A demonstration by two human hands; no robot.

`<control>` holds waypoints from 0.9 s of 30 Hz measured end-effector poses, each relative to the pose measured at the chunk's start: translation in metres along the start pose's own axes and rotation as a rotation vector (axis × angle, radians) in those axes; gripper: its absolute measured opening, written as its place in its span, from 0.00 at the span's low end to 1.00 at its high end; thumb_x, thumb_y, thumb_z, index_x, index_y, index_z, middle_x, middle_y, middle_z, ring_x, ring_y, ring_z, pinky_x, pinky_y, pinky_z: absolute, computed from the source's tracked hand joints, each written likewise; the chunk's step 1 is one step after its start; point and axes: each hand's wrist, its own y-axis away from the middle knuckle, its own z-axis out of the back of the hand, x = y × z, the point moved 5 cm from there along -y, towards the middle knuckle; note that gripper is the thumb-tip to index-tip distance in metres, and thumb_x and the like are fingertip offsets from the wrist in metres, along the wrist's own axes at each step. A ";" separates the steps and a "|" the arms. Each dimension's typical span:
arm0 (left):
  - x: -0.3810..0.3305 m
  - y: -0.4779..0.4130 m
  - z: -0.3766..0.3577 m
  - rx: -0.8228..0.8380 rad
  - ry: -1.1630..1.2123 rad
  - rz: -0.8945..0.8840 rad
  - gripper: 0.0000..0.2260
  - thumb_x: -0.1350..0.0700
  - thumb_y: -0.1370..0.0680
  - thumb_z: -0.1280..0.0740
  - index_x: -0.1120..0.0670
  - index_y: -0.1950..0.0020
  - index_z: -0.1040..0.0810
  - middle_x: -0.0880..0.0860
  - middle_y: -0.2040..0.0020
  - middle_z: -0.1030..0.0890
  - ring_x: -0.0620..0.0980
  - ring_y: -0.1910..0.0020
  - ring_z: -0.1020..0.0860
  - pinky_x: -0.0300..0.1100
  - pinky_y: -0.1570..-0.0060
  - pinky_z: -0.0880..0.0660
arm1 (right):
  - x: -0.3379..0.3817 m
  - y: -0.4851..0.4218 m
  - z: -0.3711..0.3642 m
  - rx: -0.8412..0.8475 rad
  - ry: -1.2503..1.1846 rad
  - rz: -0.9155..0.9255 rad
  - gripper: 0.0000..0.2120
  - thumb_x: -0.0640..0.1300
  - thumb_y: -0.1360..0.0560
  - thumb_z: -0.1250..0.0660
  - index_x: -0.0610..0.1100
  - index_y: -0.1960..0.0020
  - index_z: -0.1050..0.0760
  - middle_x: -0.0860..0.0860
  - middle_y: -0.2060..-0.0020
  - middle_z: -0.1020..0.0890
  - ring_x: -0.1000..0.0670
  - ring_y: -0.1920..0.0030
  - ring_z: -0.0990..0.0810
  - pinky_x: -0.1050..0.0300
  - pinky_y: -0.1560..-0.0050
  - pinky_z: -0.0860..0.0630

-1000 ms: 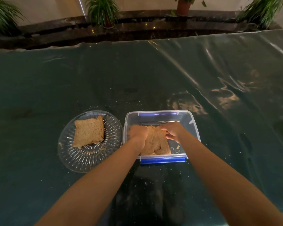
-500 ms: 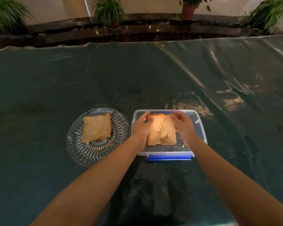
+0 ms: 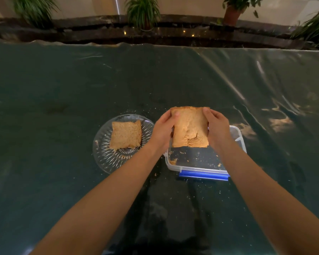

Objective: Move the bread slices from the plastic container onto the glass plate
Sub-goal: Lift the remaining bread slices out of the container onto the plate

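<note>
Carrying step, judged from the lift: slice (image 3: 190,127) held clear above the plastic container (image 3: 236,138), pinched at its two side edges, left hand (image 3: 163,129) on one, right hand (image 3: 217,128) on the other, fingers curled round the crust and thumbs on the near face. Both hands closed on the bread, nothing else in them.

Best done gently: soft crumb, already dented and cracked near the lower edge, so light pressure only, kept flat or supported from beneath rather than squeezed. Sideways to the left, toward the glass plate (image 3: 101,159) just beside the container on the counter (image 3: 63,89). Lowered onto or beside the slice on the plate (image 3: 126,135), squared up so no corner overhangs the rim. Released with both hands at once to avoid tearing.

Count: two slices in view, one in the hands, one on the plate. One plate. One container, its visible floor bare but for crumbs (image 3: 173,161); the far part hidden behind the held bread. Two hands.
</note>
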 end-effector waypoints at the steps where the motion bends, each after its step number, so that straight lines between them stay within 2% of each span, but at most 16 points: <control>1: -0.004 0.002 0.006 0.014 0.020 -0.008 0.17 0.51 0.23 0.38 0.49 0.34 0.29 0.50 0.40 0.23 0.49 0.44 0.23 0.44 0.55 0.19 | -0.001 0.002 -0.008 0.005 -0.020 -0.033 0.17 0.46 0.26 0.33 0.40 0.41 0.25 0.45 0.45 0.22 0.49 0.47 0.25 0.51 0.42 0.25; 3: -0.011 0.007 0.017 0.032 0.020 -0.022 0.18 0.52 0.22 0.38 0.49 0.32 0.31 0.51 0.37 0.24 0.49 0.42 0.24 0.46 0.50 0.20 | -0.004 0.007 -0.022 0.025 -0.061 -0.081 0.15 0.45 0.26 0.34 0.40 0.41 0.25 0.43 0.42 0.22 0.47 0.44 0.24 0.45 0.38 0.26; 6: -0.022 0.014 0.038 -0.016 -0.061 -0.059 0.19 0.53 0.22 0.39 0.48 0.31 0.32 0.48 0.40 0.24 0.45 0.45 0.24 0.40 0.54 0.21 | -0.009 0.017 -0.041 0.049 -0.058 -0.131 0.15 0.47 0.26 0.33 0.41 0.43 0.25 0.43 0.41 0.22 0.44 0.41 0.24 0.42 0.37 0.27; 8: -0.027 0.017 0.055 -0.071 -0.078 -0.069 0.18 0.54 0.22 0.39 0.50 0.32 0.31 0.48 0.41 0.23 0.47 0.44 0.24 0.44 0.49 0.22 | -0.011 0.025 -0.057 0.077 -0.045 -0.144 0.13 0.47 0.26 0.34 0.42 0.44 0.25 0.44 0.42 0.22 0.44 0.41 0.24 0.42 0.37 0.27; 10: -0.030 0.019 0.074 -0.132 -0.036 -0.046 0.17 0.54 0.22 0.39 0.51 0.33 0.30 0.50 0.42 0.22 0.50 0.43 0.23 0.50 0.44 0.23 | -0.014 0.034 -0.077 0.112 -0.024 -0.148 0.15 0.47 0.26 0.34 0.41 0.42 0.25 0.44 0.42 0.22 0.44 0.41 0.24 0.42 0.38 0.26; 14: -0.033 0.019 0.115 -0.248 0.021 0.004 0.16 0.56 0.21 0.40 0.54 0.33 0.30 0.52 0.43 0.22 0.48 0.49 0.22 0.47 0.52 0.21 | -0.024 0.048 -0.117 0.158 0.092 -0.090 0.17 0.43 0.25 0.35 0.41 0.37 0.28 0.45 0.41 0.23 0.46 0.42 0.24 0.47 0.38 0.26; 18: -0.031 0.016 0.153 -0.307 -0.012 0.081 0.14 0.57 0.21 0.42 0.55 0.36 0.27 0.54 0.41 0.22 0.48 0.50 0.22 0.41 0.61 0.24 | -0.046 0.056 -0.150 0.171 0.168 -0.089 0.17 0.42 0.25 0.36 0.41 0.36 0.28 0.50 0.46 0.24 0.51 0.47 0.25 0.56 0.44 0.26; 22: -0.030 0.007 0.177 -0.296 -0.101 0.151 0.15 0.60 0.23 0.40 0.56 0.36 0.27 0.56 0.39 0.22 0.49 0.52 0.22 0.40 0.64 0.24 | -0.071 0.055 -0.173 0.145 0.227 -0.137 0.19 0.43 0.25 0.35 0.40 0.36 0.28 0.46 0.40 0.22 0.47 0.42 0.23 0.50 0.39 0.25; 24: -0.030 0.001 0.187 -0.303 -0.183 0.135 0.15 0.61 0.25 0.39 0.56 0.38 0.26 0.56 0.40 0.21 0.50 0.51 0.22 0.42 0.61 0.22 | -0.078 0.051 -0.183 0.129 0.257 -0.134 0.19 0.44 0.25 0.35 0.41 0.35 0.28 0.45 0.40 0.22 0.48 0.43 0.23 0.52 0.40 0.25; 27: -0.030 -0.008 0.199 -0.346 -0.455 0.091 0.17 0.63 0.27 0.40 0.56 0.38 0.26 0.56 0.40 0.22 0.53 0.43 0.23 0.49 0.43 0.24 | -0.083 0.046 -0.195 0.119 0.354 -0.050 0.18 0.44 0.25 0.36 0.41 0.36 0.27 0.45 0.41 0.21 0.47 0.43 0.22 0.51 0.39 0.25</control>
